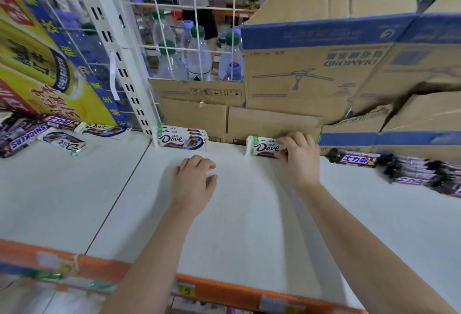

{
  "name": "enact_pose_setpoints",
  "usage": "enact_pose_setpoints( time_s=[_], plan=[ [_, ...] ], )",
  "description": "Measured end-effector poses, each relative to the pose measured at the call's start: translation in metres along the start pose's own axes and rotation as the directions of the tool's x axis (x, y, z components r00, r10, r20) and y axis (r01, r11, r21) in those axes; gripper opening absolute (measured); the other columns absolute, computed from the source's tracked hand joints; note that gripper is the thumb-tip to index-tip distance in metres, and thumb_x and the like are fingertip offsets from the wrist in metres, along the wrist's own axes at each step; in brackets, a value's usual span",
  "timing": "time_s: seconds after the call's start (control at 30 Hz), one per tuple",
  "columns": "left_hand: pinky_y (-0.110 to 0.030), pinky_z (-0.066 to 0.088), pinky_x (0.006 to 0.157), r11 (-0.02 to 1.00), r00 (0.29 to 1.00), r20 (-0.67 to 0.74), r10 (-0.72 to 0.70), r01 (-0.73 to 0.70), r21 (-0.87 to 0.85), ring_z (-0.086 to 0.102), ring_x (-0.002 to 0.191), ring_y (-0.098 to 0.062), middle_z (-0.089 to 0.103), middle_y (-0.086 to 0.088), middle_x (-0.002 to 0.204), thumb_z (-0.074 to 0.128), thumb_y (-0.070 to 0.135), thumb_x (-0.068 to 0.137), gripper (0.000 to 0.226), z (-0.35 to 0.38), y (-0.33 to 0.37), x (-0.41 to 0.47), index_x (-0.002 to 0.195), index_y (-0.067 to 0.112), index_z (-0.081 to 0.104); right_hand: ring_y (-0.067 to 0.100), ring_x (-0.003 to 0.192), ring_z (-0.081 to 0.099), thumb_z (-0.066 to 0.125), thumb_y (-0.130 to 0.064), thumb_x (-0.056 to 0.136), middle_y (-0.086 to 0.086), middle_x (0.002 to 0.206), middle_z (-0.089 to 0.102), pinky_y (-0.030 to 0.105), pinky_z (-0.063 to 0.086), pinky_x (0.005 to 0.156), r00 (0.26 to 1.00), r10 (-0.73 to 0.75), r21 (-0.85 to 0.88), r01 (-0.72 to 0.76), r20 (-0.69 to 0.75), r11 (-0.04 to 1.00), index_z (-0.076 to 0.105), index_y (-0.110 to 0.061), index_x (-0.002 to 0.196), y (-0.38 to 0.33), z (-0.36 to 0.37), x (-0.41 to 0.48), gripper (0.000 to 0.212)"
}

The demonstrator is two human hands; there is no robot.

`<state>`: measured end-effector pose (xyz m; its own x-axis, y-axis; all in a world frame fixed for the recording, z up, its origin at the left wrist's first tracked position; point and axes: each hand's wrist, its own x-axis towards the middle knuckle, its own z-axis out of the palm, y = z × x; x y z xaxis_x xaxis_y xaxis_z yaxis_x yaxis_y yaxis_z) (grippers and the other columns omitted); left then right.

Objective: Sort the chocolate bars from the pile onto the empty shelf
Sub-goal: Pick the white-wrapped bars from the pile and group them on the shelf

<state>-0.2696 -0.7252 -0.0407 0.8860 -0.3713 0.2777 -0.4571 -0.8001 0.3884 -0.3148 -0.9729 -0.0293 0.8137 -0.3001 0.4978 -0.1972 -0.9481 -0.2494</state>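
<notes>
"Dove" on white bars (181, 140), "SNICKERS" on a dark bar (23, 139), "DIAMOND" inverted on a carton (324, 77), "5" on a shelf-edge tag (186, 290).

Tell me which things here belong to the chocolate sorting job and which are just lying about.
Job: Dove bar in right hand; Dove stack; mixed pile; dark bars; shelf; left hand, empty.
Lying about: cardboard boxes; water bottles; yellow carton.

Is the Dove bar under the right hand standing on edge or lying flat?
Standing on edge. The Dove bar shows its printed face to the camera against the cardboard, with the right hand gripping its right end.
</notes>
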Motion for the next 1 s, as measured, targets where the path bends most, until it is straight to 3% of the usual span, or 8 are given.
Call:
enact_pose_setpoints(
  time_s=[0.2, 0.37, 0.63, 0.83, 0.93, 1.0],
  plan=[
    [-0.036, 0.037, 0.081, 0.999, 0.999, -0.014, -0.051, 0.051, 0.003, 0.054, 0.099, -0.025, 0.060, 0.001, 0.105, 0.065, 0.023, 0.082, 0.020, 0.000, 0.002, -0.004, 0.101, 0.022, 0.065, 0.036, 0.084, 0.054, 0.078, -0.011, 0.068, 0.010, 0.090, 0.061, 0.042, 0.041, 0.071, 0.999, -0.032, 0.017, 0.032, 0.006, 0.999, 0.067, -0.009, 0.098, 0.001, 0.005, 0.001, 0.033],
    [-0.035, 0.033, 0.083, 0.998, 0.998, -0.004, -0.070, 0.070, -0.007, 0.053, 0.102, -0.023, 0.059, 0.003, 0.107, 0.064, 0.024, 0.083, 0.021, -0.003, 0.001, -0.004, 0.104, 0.023, 0.064, 0.034, 0.074, 0.056, 0.073, 0.000, 0.071, 0.012, 0.086, 0.056, 0.034, 0.044, 0.063, 0.992, -0.106, 0.168, 0.095, 0.061, 0.981, 0.069, -0.004, 0.090, -0.005, 0.014, -0.002, 0.020],
    [-0.034, 0.031, 0.085, 0.992, 0.992, 0.000, -0.126, 0.126, -0.001, 0.052, 0.105, -0.022, 0.059, 0.004, 0.109, 0.062, 0.023, 0.084, 0.022, -0.015, -0.018, -0.006, 0.106, 0.023, 0.063, 0.032, 0.067, 0.055, 0.071, 0.006, 0.066, 0.008, 0.075, 0.061, 0.031, 0.038, 0.061, 0.988, -0.142, 0.277, 0.119, 0.065, 0.954, 0.062, -0.006, 0.085, -0.048, 0.022, 0.015, 0.025],
    [-0.035, 0.033, 0.085, 0.990, 0.990, 0.000, -0.138, 0.138, 0.014, 0.052, 0.105, -0.022, 0.059, 0.004, 0.109, 0.063, 0.023, 0.084, 0.023, -0.023, -0.033, -0.004, 0.106, 0.024, 0.063, 0.033, 0.074, 0.054, 0.065, 0.003, 0.075, 0.013, 0.081, 0.063, 0.031, 0.037, 0.060, 0.986, -0.128, 0.337, 0.086, 0.104, 0.938, 0.059, -0.004, 0.095, -0.067, 0.030, 0.025, 0.022],
    [-0.035, 0.033, 0.085, 0.991, 0.991, -0.005, -0.136, 0.136, 0.013, 0.053, 0.104, -0.022, 0.059, 0.004, 0.108, 0.063, 0.023, 0.083, 0.022, -0.025, -0.040, -0.003, 0.106, 0.024, 0.063, 0.033, 0.073, 0.056, 0.069, 0.002, 0.073, 0.013, 0.079, 0.065, 0.028, 0.033, 0.062, 0.990, -0.117, 0.315, 0.086, 0.080, 0.945, 0.062, -0.004, 0.091, -0.072, 0.032, 0.027, 0.020],
    [-0.035, 0.033, 0.085, 0.991, 0.991, -0.001, -0.136, 0.136, 0.013, 0.052, 0.104, -0.022, 0.059, 0.004, 0.108, 0.063, 0.023, 0.084, 0.022, -0.026, -0.043, -0.002, 0.106, 0.024, 0.063, 0.033, 0.069, 0.058, 0.072, 0.001, 0.070, 0.010, 0.076, 0.065, 0.030, 0.038, 0.060, 0.990, -0.125, 0.245, 0.107, 0.061, 0.964, 0.065, -0.006, 0.085, -0.073, 0.034, 0.027, 0.018]
  ],
)
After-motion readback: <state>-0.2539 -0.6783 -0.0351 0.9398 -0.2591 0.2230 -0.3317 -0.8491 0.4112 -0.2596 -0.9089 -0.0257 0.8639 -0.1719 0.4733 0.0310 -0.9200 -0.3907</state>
